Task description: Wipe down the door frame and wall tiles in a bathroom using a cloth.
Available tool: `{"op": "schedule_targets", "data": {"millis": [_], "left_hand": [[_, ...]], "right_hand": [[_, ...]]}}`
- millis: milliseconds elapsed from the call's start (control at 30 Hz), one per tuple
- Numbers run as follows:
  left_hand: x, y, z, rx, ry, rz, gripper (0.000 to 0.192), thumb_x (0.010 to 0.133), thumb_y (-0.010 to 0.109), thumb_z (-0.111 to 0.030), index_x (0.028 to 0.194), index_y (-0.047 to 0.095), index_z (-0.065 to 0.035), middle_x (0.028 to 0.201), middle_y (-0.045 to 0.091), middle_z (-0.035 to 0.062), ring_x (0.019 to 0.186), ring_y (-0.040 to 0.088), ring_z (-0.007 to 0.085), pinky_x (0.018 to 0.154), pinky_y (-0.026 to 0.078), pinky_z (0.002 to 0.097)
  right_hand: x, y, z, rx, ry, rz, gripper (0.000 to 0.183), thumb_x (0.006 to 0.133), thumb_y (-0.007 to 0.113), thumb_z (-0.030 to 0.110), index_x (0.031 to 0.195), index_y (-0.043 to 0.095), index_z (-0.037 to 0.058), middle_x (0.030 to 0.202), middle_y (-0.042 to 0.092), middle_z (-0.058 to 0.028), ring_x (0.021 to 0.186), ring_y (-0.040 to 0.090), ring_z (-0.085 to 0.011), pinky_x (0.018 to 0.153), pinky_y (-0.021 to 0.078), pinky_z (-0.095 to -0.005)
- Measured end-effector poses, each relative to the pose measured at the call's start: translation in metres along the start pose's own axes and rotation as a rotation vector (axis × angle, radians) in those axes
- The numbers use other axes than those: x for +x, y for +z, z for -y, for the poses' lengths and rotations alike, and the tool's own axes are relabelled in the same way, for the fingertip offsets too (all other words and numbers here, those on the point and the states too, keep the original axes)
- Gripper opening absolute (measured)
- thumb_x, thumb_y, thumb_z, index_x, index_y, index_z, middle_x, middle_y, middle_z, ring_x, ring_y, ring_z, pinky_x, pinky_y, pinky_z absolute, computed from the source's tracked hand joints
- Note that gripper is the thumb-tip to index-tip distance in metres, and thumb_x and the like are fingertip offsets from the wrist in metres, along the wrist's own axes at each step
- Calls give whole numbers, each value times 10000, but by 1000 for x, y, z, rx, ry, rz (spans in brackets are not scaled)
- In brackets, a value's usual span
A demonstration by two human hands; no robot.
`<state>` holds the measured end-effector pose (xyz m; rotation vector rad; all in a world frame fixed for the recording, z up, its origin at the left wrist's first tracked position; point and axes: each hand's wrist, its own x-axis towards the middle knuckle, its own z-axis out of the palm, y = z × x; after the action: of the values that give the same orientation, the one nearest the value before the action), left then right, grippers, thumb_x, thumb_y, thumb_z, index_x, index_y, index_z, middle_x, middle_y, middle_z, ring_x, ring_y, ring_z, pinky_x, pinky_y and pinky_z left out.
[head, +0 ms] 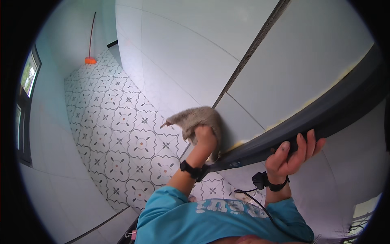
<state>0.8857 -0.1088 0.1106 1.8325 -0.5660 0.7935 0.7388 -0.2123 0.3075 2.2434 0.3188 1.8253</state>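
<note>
My left hand (205, 135) is closed on a bunched grey-brown cloth (202, 117). The cloth lies against a wall of large white tiles (189, 61), at the lower end of a dark, rough-edged groove (254, 45) between tiles. Part of my fingers is hidden in its folds. To the right, my right hand (292, 158) is spread against a dark grey door or window frame (323, 113), with nothing seen in it. Yellowish foam (307, 105) shows along the seam where this frame meets the tiles.
Patterned white floor tiles (123, 119) stretch away on the left. In the far corner stands an orange broom (90, 60) with a long handle. A dark-framed window (29, 76) is set in the left wall. A black cable (259, 199) hangs near my right wrist.
</note>
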Motion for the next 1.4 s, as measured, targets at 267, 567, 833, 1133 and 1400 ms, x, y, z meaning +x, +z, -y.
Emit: {"op": "schedule_targets", "data": {"millis": [267,567,833,1133,1400], "left_hand": [[18,34,-19,-615,-387,-136,266,823,536,-15,1087,566,0,995,570,152,956,528,350,839,426,418],[-99,59,38,-181,-312,76,430,828,549,-61,1246,514,35,1233,519,255,1172,463,436,1037,347,458],[-30,83,-24,-132,-242,-90,451,867,491,-119,1286,450,43,1254,483,231,1187,447,389,1044,337,438],[-89,46,63,-213,-380,-5,364,822,537,-71,1178,553,5,1142,547,242,1076,515,403,901,429,443],[-25,10,-12,-264,-104,58,200,768,559,-88,952,596,-21,973,538,259,921,542,404,782,451,492]], "right_hand": [[-3,-3,-4,1,-6,-37,319,905,488,132,1160,533,-53,1344,466,-225,1399,189,-421,1098,212,-558],[-10,-5,-6,0,37,0,317,890,492,145,1144,535,-39,1343,460,-236,1407,165,-420,1115,178,-553],[2,0,0,-32,-5,-27,326,888,464,180,1140,546,-10,1310,493,-232,1391,230,-396,1120,168,-559],[5,2,-1,4,-5,-75,329,883,473,186,1138,568,1,1313,500,-222,1394,232,-383,1130,147,-557],[3,2,-5,-5,-41,-49,319,872,496,164,1123,596,-6,1335,492,-212,1407,205,-379,1127,141,-557]]}}
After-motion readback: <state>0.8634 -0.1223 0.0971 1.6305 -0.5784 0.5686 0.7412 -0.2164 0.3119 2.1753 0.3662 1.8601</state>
